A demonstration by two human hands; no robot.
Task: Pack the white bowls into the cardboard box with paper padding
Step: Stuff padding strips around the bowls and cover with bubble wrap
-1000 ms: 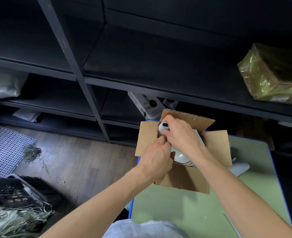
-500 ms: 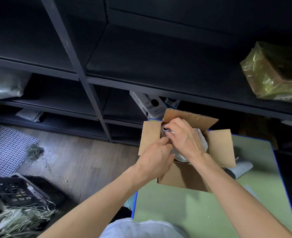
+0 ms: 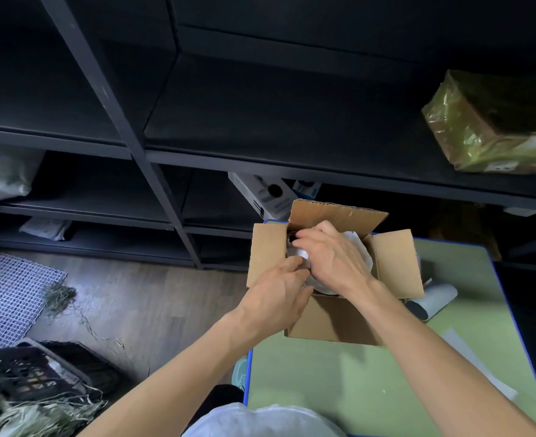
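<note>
As the cardboard box (image 3: 333, 323) sits open, left hand (image 3: 276, 294) and right hand (image 3: 333, 260) grip a white bowl (image 3: 299, 253).

I could read no word, brand or number anywhere from my remote seat. At about eleven o'clock from the cardboard box (image 3: 333, 323), a white carton (image 3: 268, 197) in the dark shelving (image 3: 292, 121) carried a printed picture of a dark product. It also had some black marks near its corner, all too small and blurred to make out. Just beside it, near twelve o'clock, a blue-and-white pack (image 3: 307, 188) showed print I could not decipher either. Between one and two o'clock, higher in the same shelving, the wrapped parcel (image 3: 493, 121) bore a white label (image 3: 503, 166), and its lines were illegible.
</note>
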